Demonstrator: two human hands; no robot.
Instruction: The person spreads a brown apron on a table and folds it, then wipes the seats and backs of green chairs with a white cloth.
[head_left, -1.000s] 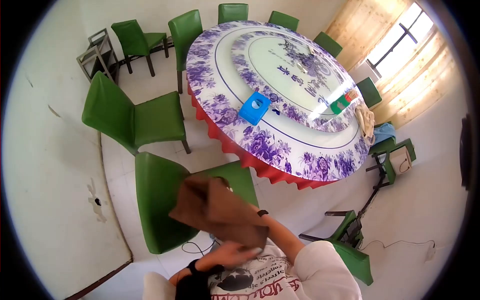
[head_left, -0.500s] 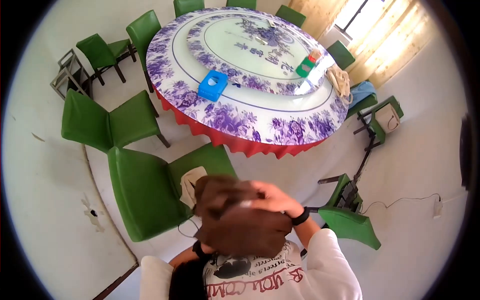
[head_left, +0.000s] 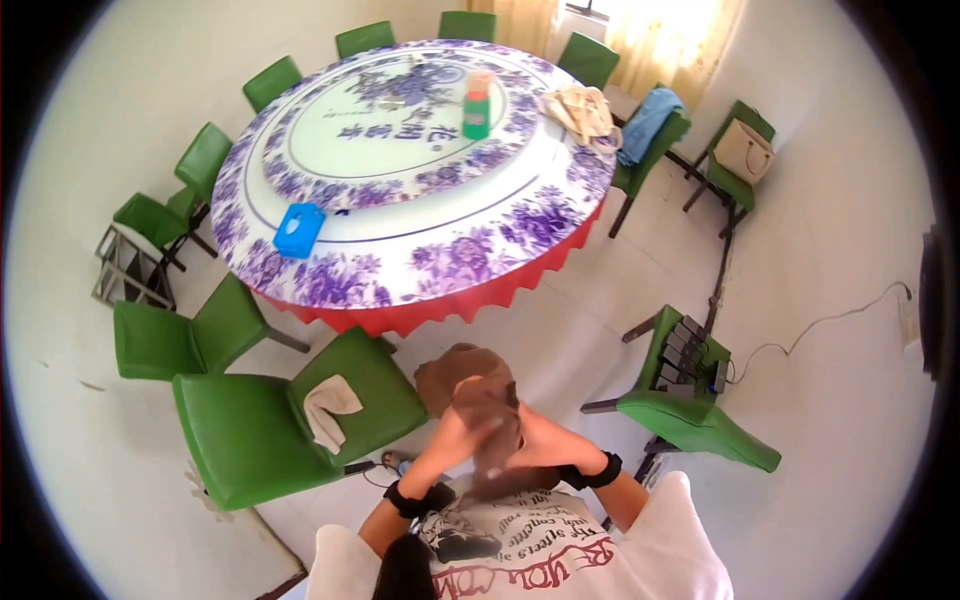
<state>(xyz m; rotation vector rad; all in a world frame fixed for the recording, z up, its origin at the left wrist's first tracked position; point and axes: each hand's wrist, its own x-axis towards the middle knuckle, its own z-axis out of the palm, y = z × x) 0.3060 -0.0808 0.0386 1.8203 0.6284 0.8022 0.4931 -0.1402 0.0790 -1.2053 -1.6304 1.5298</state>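
Head view, looking down over the person's shoulders. The left hand (head_left: pixel 447 442) and the right hand (head_left: pixel 540 440) are raised in front of the chest, close together. Both are clamped on a brown cloth (head_left: pixel 470 378), fingers curled into the fabric. The cloth is bunched between the two palms, and its upper part bulges out beyond the fingertips. This two-sided grip appears to keep the loose fabric gathered and clear of the floor (head_left: pixel 600 300). A dark wristband sits on each forearm, just behind the hand.

Just to the left of the hands stands a green chair (head_left: pixel 240 430), its seat turned toward the person. A folded beige cloth (head_left: pixel 328 408) lies flat on the seat, apart from the brown one and within easy reach.

To the right of the hands, a little further off, is a second green chair (head_left: pixel 700 425). It carries a row of dark items (head_left: pixel 690 350) too small to identify, and a cable (head_left: pixel 830 320) trails from them across the floor.

Well beyond the hands is a round floral tabletop (head_left: pixel 470 260) with a red skirt and a raised central disc. A blue box (head_left: pixel 298 230) rests near the tabletop's left edge. A green bottle (head_left: pixel 477 105) stands upright on the disc, and a pale bag (head_left: pixel 580 105) lies at the far right rim. More green chairs ring the tabletop.
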